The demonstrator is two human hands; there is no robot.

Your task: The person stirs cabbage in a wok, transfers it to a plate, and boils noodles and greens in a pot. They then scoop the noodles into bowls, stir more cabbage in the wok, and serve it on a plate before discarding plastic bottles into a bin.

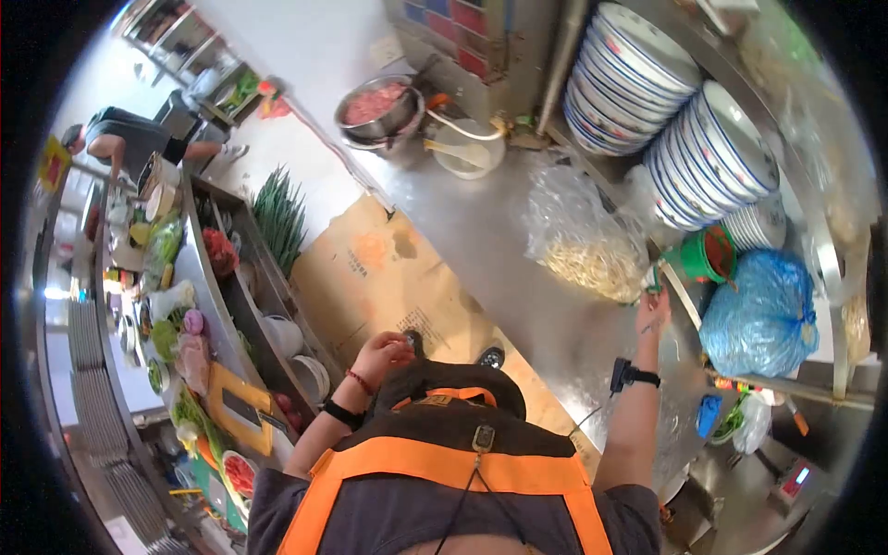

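Observation:
My right hand reaches over the steel counter, at the lower right end of a clear plastic bag of pale strips. Its fingers are bent near the bag's edge and a small green item; what they grip, if anything, is too small to make out. Just beyond that hand stand a green container with red contents and a blue plastic bag. My left hand is held in front of my body above the cardboard on the floor, touching nothing, its fingers loosely curled and apart.
Stacked plates fill the shelf at upper right. A metal bowl of meat sits at the counter's far end. A cutting board with a knife and vegetables lie at left. Another person bends at upper left. A red scale is at lower right.

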